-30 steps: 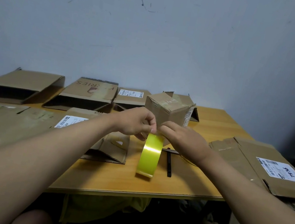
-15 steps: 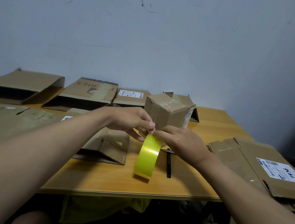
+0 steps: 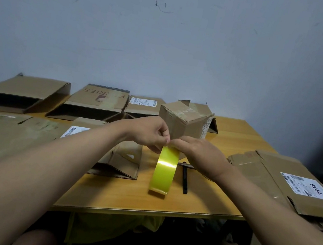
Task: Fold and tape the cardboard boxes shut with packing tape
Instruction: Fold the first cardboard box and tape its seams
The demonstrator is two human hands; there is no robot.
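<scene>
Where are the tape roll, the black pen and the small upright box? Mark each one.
tape roll (image 3: 164,171): head view, shiny yellow outer band.
black pen (image 3: 185,179): head view, mid shaft.
small upright box (image 3: 180,121): head view, front corner.

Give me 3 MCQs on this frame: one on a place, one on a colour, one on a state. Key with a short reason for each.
1. Where does the black tool lie?
A. on the table, right of the tape roll
B. on top of the small box
C. on the flat box with the big label

2. What colour is the tape roll?
A. red
B. yellow-green
C. blue

3. What are the hands doing?
A. both lie flat on the table
B. both pinch at the top of the tape roll
C. one lifts the small box

Key: 1 A, the tool lies on bare table just right of the roll. 2 B, the roll's band shows glossy yellow-green. 3 B, the left hand and right hand meet with curled fingers at the roll's top edge, in front of the small box, which stands on the table.
</scene>
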